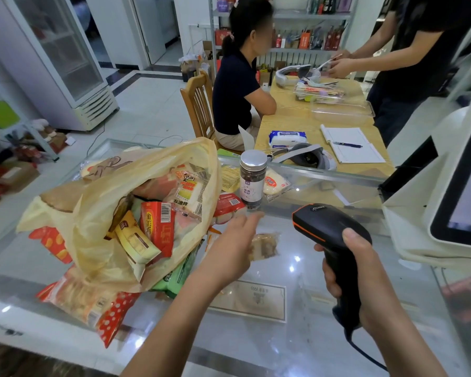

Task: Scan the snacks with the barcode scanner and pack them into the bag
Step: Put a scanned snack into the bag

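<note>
Left hand: the left hand [233, 242] reached out over the tabletop [305, 336] toward 12 o'clock, its grip loose and part open, with nothing in it that I could see; its fingertips were blurred.
Right hand: the right hand [356, 270] had its grip wrapped firmly round the handle of the scanner [329, 235], whose head pointed toward 11 o'clock.
Bag: the bag [98, 210] lay slumped and open at 9 o'clock of the left hand, already stuffed with packets, among them a red box [158, 227] and a yellow pack [136, 240].
Done so far: judging by the full bag, most of the packing looked finished.
Left to do: a jar [252, 178] stood upright at 12 o'clock of the left hand, a small wrapped snack [264, 246] lay just beside that hand at 3 o'clock, and flat packets [275, 183] lay near the jar; these probably awaited scanning.
Unclear: the spotted pack [93, 303] and green pack [180, 273] lay under or against the bag, so I could not tell whether they were inside it.
Hidden: the bag's lower contents were covered by the top packets, and the screen [465, 197] at 2 o'clock was cut off by the frame edge.
Hard to read: the wrapped snack was blurred, so its label could not be made out.
</note>
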